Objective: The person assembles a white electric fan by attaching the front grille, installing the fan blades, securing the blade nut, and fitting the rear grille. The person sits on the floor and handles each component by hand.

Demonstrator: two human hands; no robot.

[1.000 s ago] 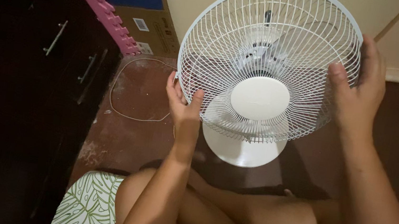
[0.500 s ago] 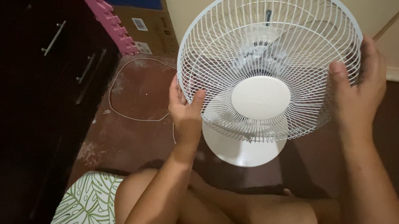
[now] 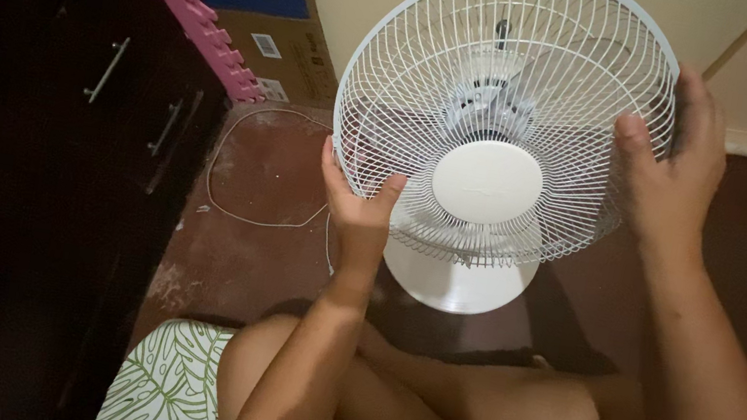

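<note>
While the fan [image 3: 496, 130] fills the upper middle, both hands grip its grille.
Left hand [image 3: 360, 203] pinches the lower-left rim; right hand [image 3: 673, 178] apparently clasps the right rim.

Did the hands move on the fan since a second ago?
A little. The left hand slid slightly rightward along the lower rim of the fan, its thumb now reaching further over the wires. The right hand kept its grip on the right rim. The fan, its round base and the cord stayed put.
</note>
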